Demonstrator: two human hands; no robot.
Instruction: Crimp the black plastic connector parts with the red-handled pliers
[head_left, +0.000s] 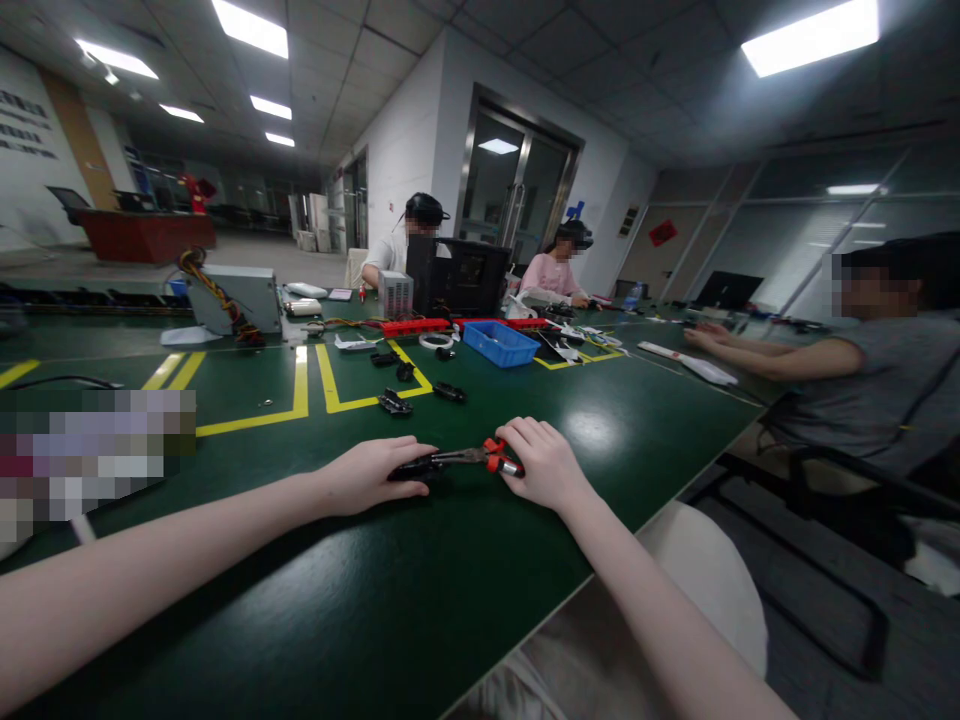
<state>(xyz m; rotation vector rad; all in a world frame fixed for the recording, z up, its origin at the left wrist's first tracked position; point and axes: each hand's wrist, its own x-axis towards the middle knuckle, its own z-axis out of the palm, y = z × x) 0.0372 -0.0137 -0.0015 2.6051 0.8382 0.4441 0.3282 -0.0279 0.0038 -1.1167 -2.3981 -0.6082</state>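
Note:
My left hand (pixel 367 475) is closed round a black part (pixel 415 467), thumb on the near side and fingers on the far side. Gripped in my right hand (pixel 544 462) is a pair of pliers (pixel 491 456) with red handles, its metal nose pointing left. The nose meets the black part between my hands, just above the green table (pixel 360 600); the exact contact is too small to make out. Beyond my hands lie several black plastic pieces, among them a ribbed one (pixel 395 402) and another (pixel 450 392) to its right.
A blue bin (pixel 500 343) stands past the loose pieces. Farther back are a black computer case (pixel 465 278) and a grey power supply (pixel 234 298) with cables. Yellow tape (pixel 255 422) marks the tabletop. One person (pixel 862 360) sits at the right; two others sit across the table.

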